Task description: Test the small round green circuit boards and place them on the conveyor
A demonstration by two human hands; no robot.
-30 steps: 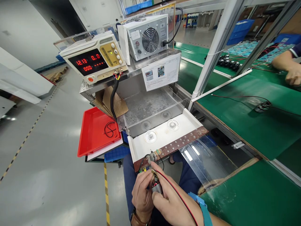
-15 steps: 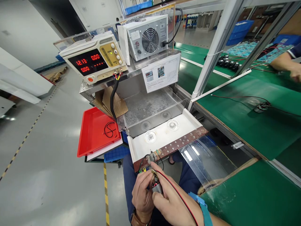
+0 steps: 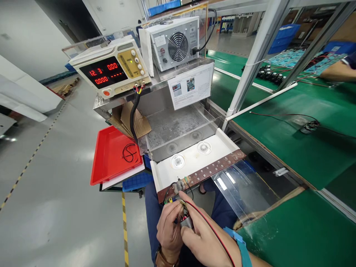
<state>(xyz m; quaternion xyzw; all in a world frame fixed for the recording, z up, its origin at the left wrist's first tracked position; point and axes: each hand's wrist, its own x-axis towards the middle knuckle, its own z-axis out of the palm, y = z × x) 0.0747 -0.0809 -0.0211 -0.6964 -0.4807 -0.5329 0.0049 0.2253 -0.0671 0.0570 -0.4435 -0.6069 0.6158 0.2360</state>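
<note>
Low in front of me, both hands close around a small metal-bodied motor (image 3: pixel 187 222). My left hand (image 3: pixel 170 228) pinches it from the left, fingers bent towards its top. On the other side my right hand (image 3: pixel 198 231) wraps it with the thumb near the metal can and the index finger stretched towards the brown terminal strip (image 3: pixel 207 168). A red and black wire pair (image 3: pixel 207 222) runs from the motor over my right hand and wrist. Just beyond the fingertips sit yellow and green connectors (image 3: pixel 169 200); whether the motor touches them is hidden.
A power supply with red digits (image 3: pixel 102 72) stands on a metal shelf, beside a grey fan-cooled unit (image 3: pixel 178 46). A red tray (image 3: pixel 107 159) holds a black cable. Another motor (image 3: pixel 310 127) lies on the green bench (image 3: pixel 328 155). A co-worker's arm (image 3: pixel 339 70) is at far right.
My hands keep their grip on the motor, with barely any shift. Some digits on the power supply differ. The co-worker's hand at far right has moved rightward, partly out of view.
</note>
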